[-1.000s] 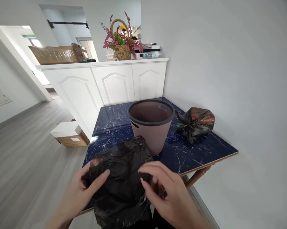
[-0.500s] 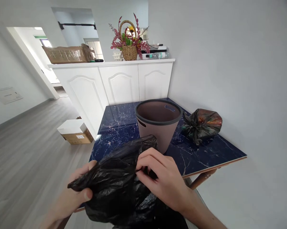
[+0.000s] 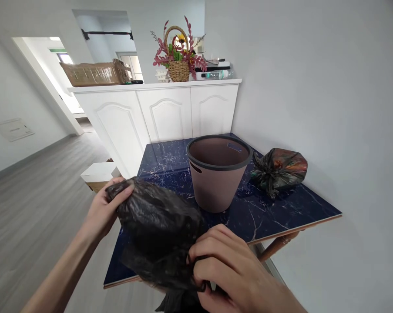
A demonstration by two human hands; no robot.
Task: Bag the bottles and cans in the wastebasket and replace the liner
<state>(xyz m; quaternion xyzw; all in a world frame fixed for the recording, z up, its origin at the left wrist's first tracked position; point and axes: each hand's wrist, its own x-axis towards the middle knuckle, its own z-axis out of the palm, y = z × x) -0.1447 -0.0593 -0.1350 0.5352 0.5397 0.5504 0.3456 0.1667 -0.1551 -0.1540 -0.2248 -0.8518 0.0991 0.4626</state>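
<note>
I hold an empty black plastic bag (image 3: 157,228) over the near edge of a dark blue marble-patterned table (image 3: 281,208). My left hand (image 3: 106,206) grips the bag's upper left corner, fingers pinched on the film. My right hand (image 3: 227,269) is closed on the bag's lower right part, close to the camera. Behind the bag stands a dusty-pink waste bin (image 3: 217,176) with a dark rim, empty and unlined. A filled, knotted black bag (image 3: 279,169) lies to the right of the bin, near the wall.
White cabinets (image 3: 157,115) stand behind the table, topped with a flower basket (image 3: 178,61), a wicker tray (image 3: 93,74) and a water bottle (image 3: 217,74). A cardboard box (image 3: 96,174) sits on the grey wood floor at left. A white wall runs along the right.
My left hand has lifted its corner of the bag up and to the left, spreading it. My right hand has dropped lower and nearer, still gripping the bag.
</note>
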